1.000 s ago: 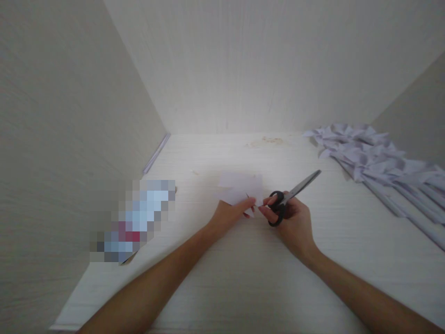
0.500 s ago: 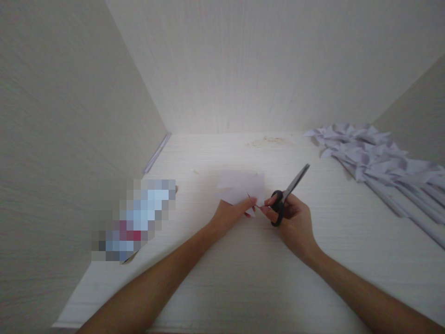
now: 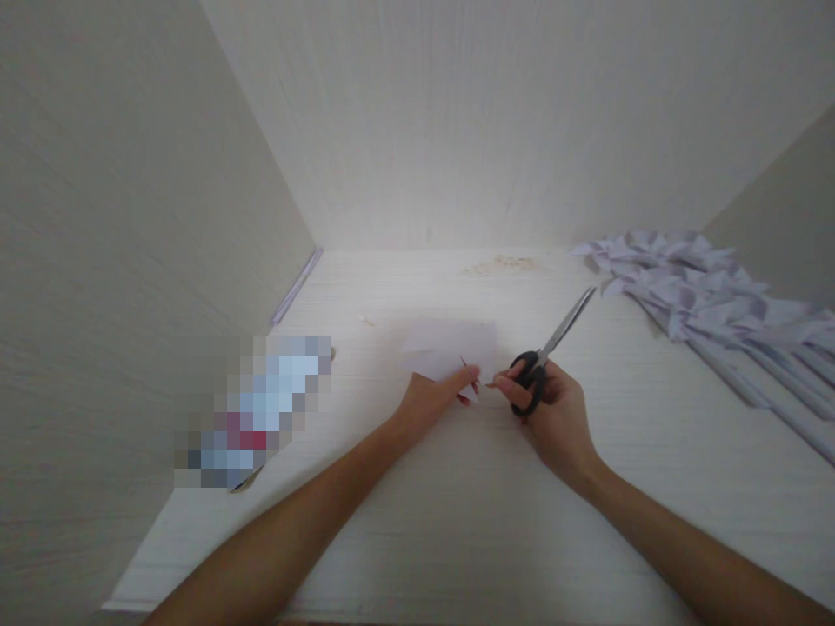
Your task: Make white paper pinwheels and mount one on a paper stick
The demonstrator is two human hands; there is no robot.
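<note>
My left hand [image 3: 430,398] is closed on a white paper sheet [image 3: 447,342], thumb on top, near the middle of the white surface. A thin dark sliver [image 3: 468,369] sticks up by that thumb; its kind is too small to make out. My right hand [image 3: 562,422] holds a pair of scissors [image 3: 566,327] by the black handles, with the blades pointing away to the upper right and nearly together. Its thumb and finger pinch close to the paper's right edge, and a tiny dark tip shows there. A small gap separates the two hands.
On the right lie several white paper pinwheel-like shapes [image 3: 684,283] on rolled paper sticks [image 3: 731,374]. A thin paper roll [image 3: 297,287] rests along the left wall. A blurred-out object [image 3: 267,409] lies at left. Brownish crumbs [image 3: 512,263] dot the back.
My right hand has drawn slightly to the right, away from my left hand, and the scissors' tips have swung up and right. My left hand has stayed nearly still with the paper.
</note>
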